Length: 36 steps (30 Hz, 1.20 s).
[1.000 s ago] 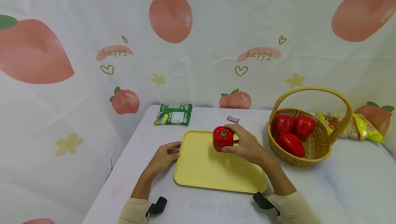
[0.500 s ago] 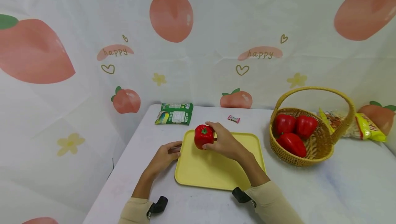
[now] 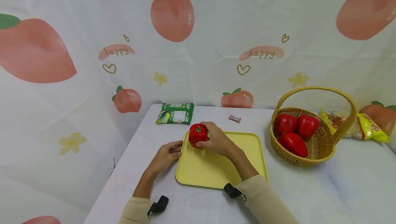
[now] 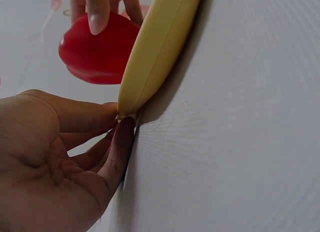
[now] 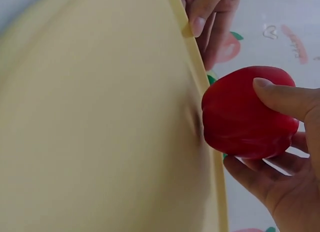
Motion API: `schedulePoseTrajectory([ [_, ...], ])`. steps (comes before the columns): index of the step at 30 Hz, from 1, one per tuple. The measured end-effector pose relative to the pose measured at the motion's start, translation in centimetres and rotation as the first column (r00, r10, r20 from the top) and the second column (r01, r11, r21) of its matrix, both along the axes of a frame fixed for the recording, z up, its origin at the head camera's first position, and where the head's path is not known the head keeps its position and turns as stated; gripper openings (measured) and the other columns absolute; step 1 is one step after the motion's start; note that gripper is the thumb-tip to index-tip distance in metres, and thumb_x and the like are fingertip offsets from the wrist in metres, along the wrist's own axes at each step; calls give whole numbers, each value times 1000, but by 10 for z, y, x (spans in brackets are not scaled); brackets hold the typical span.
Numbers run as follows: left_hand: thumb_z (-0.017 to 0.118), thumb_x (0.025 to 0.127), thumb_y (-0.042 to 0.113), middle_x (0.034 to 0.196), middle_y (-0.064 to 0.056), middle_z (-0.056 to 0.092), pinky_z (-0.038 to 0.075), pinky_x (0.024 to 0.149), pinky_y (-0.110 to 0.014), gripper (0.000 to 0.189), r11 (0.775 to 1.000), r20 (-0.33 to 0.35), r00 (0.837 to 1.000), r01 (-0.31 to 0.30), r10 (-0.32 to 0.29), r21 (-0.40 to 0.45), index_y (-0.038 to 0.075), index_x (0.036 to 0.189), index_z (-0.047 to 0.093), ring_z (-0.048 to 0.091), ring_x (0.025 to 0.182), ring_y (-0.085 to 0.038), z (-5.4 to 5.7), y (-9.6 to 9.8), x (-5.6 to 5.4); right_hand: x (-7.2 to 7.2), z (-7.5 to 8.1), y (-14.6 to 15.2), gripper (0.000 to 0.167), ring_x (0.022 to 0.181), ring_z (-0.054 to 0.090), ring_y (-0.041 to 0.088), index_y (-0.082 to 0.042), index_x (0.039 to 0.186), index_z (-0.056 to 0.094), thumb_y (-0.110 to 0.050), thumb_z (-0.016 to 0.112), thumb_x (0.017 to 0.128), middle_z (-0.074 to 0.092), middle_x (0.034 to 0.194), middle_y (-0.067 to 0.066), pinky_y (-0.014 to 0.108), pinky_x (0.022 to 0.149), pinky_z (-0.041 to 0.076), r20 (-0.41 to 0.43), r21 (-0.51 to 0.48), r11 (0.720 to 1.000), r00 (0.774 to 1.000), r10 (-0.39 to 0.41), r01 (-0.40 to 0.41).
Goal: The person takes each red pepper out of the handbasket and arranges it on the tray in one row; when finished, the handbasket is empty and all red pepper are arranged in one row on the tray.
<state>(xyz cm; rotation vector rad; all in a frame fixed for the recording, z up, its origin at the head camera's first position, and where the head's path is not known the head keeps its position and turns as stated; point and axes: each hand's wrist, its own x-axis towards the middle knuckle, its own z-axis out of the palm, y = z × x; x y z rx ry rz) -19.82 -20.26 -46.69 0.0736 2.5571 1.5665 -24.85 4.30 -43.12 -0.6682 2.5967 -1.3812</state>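
Observation:
My right hand (image 3: 218, 140) grips a shiny red bell pepper (image 3: 197, 135) with a green stem, thumb on the near side and fingers on the far side. The pepper is over the far left corner of a yellow tray (image 3: 222, 169). In the right wrist view the pepper (image 5: 247, 111) is close over the tray surface, and its shadow falls beside it. My left hand (image 3: 164, 157) is at the tray's left edge. Seen from the left wrist, its thumb and fingertips (image 4: 125, 129) pinch the tray's rim (image 4: 157, 46).
To the right stands a wicker basket (image 3: 279, 154) with a tall handle and three red peppers (image 3: 293, 144) inside. Yellow snack packaging (image 3: 372, 129) lies behind it. A green packet (image 3: 175, 114) and a small pink wrapped candy (image 3: 234, 118) lie beyond the tray.
My right hand has carried the bell pepper leftward, from over the tray's middle to its far left corner. The left hand has stayed at the tray's edge.

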Motion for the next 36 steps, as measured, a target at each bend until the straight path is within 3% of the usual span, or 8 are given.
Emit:
schedulePoseTrajectory([
  [14, 65, 102, 2, 139, -15, 69, 53, 111, -48, 46, 1000, -7, 1000, 3, -3, -8, 1, 148, 60, 67, 128, -31, 0, 0, -1, -3, 0, 0, 81, 138, 51, 31, -2, 154, 45, -21, 86, 88, 54, 150, 14, 50, 108, 56, 11, 0, 1000, 1000, 16, -16],
  [36, 65, 101, 2, 142, -14, 68, 53, 112, -48, 47, 1000, -10, 1000, 12, -12, 12, 1, 148, 60, 66, 129, -30, -1, -1, -1, 0, 0, 2, 92, 134, 52, 26, -3, 159, 40, -29, 89, 85, 56, 145, 10, 45, 106, 57, 17, 46, 997, 998, 54, -55],
])
